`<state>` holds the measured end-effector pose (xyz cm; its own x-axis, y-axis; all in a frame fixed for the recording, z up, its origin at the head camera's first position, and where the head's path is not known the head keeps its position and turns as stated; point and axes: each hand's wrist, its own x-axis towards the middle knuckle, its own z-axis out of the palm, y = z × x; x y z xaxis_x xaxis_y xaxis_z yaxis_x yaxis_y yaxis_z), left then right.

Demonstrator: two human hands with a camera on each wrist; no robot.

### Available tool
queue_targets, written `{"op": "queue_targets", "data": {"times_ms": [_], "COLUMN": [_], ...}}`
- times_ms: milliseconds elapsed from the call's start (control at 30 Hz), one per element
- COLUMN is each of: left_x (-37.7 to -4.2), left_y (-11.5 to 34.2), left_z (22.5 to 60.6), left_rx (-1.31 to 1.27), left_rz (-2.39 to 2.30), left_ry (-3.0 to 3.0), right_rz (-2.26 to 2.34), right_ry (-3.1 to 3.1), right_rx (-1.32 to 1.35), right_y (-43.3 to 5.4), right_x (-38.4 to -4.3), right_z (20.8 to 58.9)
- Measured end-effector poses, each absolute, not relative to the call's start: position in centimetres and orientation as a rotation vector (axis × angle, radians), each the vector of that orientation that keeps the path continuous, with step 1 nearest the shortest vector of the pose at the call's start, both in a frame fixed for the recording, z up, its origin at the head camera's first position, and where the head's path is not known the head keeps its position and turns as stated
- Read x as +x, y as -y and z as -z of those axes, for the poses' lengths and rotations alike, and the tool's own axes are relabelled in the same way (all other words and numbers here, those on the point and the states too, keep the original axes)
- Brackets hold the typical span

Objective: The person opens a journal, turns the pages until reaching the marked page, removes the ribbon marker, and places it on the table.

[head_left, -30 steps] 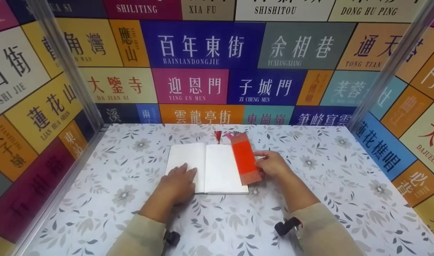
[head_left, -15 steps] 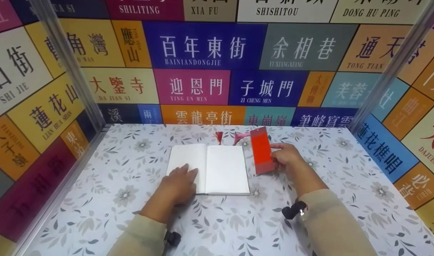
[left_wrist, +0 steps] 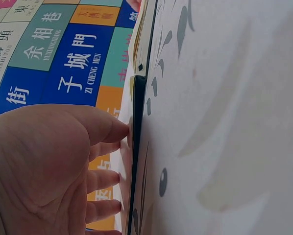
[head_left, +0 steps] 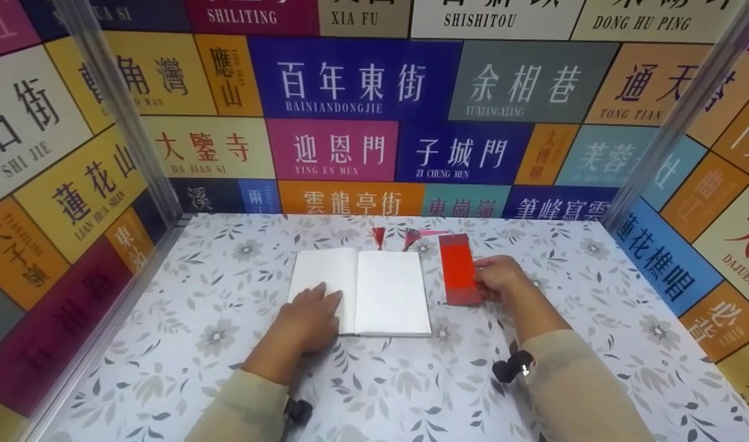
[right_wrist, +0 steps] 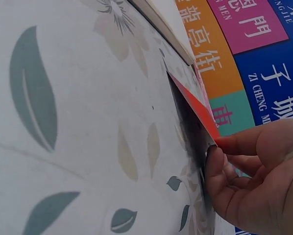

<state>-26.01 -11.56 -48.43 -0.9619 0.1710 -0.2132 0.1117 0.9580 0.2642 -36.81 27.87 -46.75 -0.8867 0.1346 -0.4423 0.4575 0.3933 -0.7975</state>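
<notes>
Red bookmark (head_left: pixel 458 269): shifted right, clear of open book (head_left: pixel 390 316) | Right hand (head_left: pixel 501 276): fingers pinch its edge | Left hand (head_left: pixel 310 312): fingers extended, resting on left page (head_left: pixel 318 268) | Right page (head_left: pixel 389 279): uncovered

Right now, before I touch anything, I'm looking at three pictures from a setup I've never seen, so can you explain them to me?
There's no machine: a person works with two bare hands. The widest picture is taken from the person's head, looking forward and down. The other two are taken from the left and right wrists, each close to its own hand.

On the floral table lies an open book, its right page blank. Just past its far edge are a red tassel and a pink tassel. The left hand rests its fingers on the left page. The right hand pinches a red card by its right edge, beside the book. Colourful signs fill the background.
</notes>
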Motion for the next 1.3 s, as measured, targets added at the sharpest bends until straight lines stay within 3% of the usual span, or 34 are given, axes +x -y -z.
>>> {"op": "queue_targets", "data": {"times_ms": [467,1300], "left_x": [-26.2,-25.7], "left_y": [11.4,11.7], "left_z": [48.7,48.1], "left_rx": [0.193,0.212], "left_rz": [-0.359,-0.428], "left_ry": [-2.864,-2.879], "right_rz": [1.315,1.231], "right_ry": [-2.468,-2.759], "right_rx": [0.579,0.207], "right_y": [-27.2,-22.1], "right_x": [-36.8,-31.9], "right_z": [47.1,46.2]}}
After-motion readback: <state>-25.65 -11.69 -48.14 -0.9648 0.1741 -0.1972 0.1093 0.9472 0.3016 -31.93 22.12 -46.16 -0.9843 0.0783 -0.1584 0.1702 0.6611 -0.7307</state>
